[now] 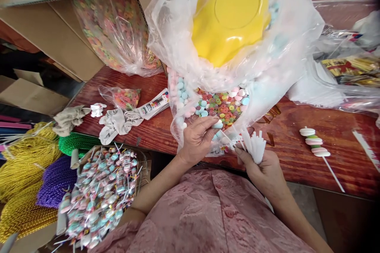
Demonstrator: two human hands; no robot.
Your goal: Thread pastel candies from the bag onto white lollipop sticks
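Observation:
My left hand (196,140) pinches a pale blue and white marshmallow (218,125) between thumb and fingertips. Closed around a bundle of white lollipop sticks (255,147) is my right hand (265,176); one stick points out leftward toward the marshmallow, and I cannot tell if they touch. Just beyond both hands, colourful gummy rings (224,104) and more marshmallows lie in the mouth of a big clear plastic bag (292,59). An upturned yellow bowl (231,19) rests on that bag. To the right, a candy skewer (314,142) with marshmallows and green pieces lies on the table.
A cardboard box (59,43) at the left holds a bag of gummy rings (118,35). Wrapped candy skewers (101,189) fill a container below the table (154,134). Yellow cords (26,166) lie beside it. A plastic tray (326,79) with gold ties stands right.

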